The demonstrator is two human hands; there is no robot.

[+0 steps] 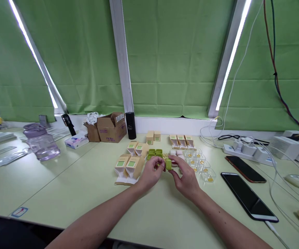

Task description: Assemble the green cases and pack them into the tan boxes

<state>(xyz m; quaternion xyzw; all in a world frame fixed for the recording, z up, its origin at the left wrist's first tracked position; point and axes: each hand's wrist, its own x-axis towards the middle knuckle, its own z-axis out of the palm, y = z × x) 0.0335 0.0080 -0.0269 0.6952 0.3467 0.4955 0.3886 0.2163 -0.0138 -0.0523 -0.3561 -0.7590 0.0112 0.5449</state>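
My right hand (187, 179) grips a small green case (168, 164) between thumb and fingers, a little above the table. Just left of it, my left hand (152, 172) is closed in a pinch; whatever its fingertips hold is too small to make out. Behind my hands several green open cases (155, 152) stand in a group, partly hidden by my fingers. White rounded pieces (175, 152) lie behind my right hand. To its right are several clear plastic cups (208, 175) with yellow pieces in them. Open cardboard boxes (126, 166) with green labels stand left of my left hand.
More small cartons (182, 141) stand farther back. A brown cardboard box (112, 127), a black cylinder (130, 125) and a purple water bottle (41, 142) are at the left. On the right lie two phones (249, 196), cables and a power strip (248, 154).
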